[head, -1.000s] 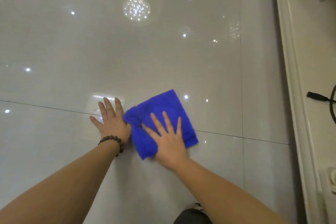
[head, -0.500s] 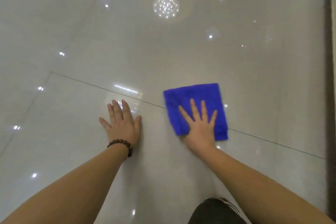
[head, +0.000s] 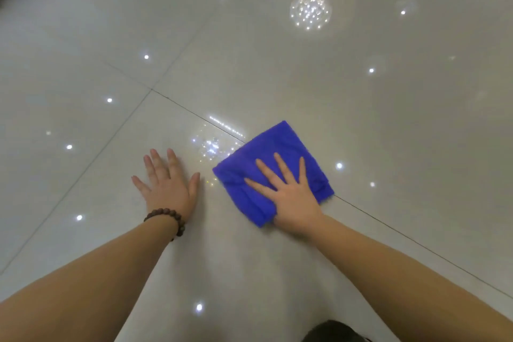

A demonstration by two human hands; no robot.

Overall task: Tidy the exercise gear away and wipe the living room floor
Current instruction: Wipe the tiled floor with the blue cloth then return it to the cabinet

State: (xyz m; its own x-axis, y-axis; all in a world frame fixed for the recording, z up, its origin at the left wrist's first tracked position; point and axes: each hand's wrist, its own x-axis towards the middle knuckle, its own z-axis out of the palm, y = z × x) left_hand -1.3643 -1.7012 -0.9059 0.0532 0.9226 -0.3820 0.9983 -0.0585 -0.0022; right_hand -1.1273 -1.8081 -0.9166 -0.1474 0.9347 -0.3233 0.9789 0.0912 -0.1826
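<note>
Glossy tiled floor (head: 361, 119), square plush cloth (head: 273, 159)

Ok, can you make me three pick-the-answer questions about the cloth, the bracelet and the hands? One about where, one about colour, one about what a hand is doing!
1. Where does the cloth lie?
A. on the tiled floor
B. on a chair
C. in a bucket

2. What colour is the cloth?
A. red
B. blue
C. yellow

3. What is the right hand doing?
A. making a fist in the air
B. pinching the bracelet
C. pressing flat on the cloth

Answers:
1 A: the cloth lies flat on the shiny floor, across a tile joint.
2 B: it is bright blue.
3 C: the right hand has straight, spread fingers on the cloth; the left hand with the bead bracelet rests on bare tile.
</note>
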